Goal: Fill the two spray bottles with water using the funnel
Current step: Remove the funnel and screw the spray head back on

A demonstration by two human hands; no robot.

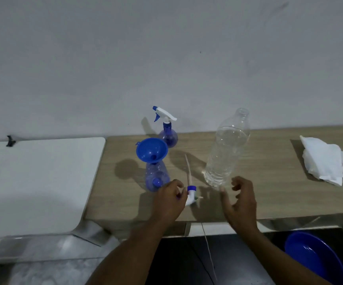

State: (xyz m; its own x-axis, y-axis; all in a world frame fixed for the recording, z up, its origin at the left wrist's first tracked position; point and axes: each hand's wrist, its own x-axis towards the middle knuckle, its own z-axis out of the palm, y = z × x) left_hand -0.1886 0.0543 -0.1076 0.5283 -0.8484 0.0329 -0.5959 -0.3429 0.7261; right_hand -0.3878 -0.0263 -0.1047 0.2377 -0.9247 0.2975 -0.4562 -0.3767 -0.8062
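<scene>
We see left hand (170, 197) pinching detached spray head (191, 194); right hand (241, 199) fingers apart, empty, beside water bottle (226, 149); funnel (152, 150) in near spray bottle (156, 177).

A light wood-grain worktop (269, 182) runs along a pale wall. A white worktop (39, 182) butts against its left end, with a small black clip (10, 140) at its back edge.

On the wood, near the wall, stands a blue spray bottle (168, 136) with its trigger head fitted. Just in front of it stands an open spray bottle (156, 175). A clear, uncapped water bottle (226, 149) stands to the right of these. Well apart, at the right end, lies a crumpled white tissue (323, 159).

At the front, the left hand (169, 199) grips a detached spray head (191, 195), and its dip tube (188, 169) reaches back over the wood.
</scene>
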